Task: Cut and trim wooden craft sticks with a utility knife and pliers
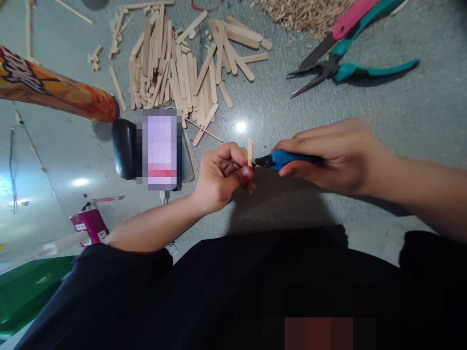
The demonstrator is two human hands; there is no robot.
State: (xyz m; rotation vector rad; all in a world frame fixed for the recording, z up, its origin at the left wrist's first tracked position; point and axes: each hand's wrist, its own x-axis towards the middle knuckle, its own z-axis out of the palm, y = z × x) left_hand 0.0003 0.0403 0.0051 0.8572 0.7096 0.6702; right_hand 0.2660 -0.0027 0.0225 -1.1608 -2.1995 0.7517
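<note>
My left hand (222, 177) pinches a short wooden craft stick (250, 149) upright between thumb and fingers. Its lower part is partly covered by the fingertips. From the right, my right hand (328, 158) grips a small blue-handled cutting tool (282, 158) with a dark head. The tool's tip meets the stick's side, just above my left thumb; whether it is a knife or nippers is hard to make out. Behind the hands lies a heap of loose craft sticks (156, 63).
Teal-handled needle-nose pliers (333, 68) lie open beside a pink-handled blade (341, 29) at the back right, near wood shavings (299, 14). To the left are a phone (160, 150), a black case (124, 148), an orange canister (58, 90) and a purple power strip (89, 226).
</note>
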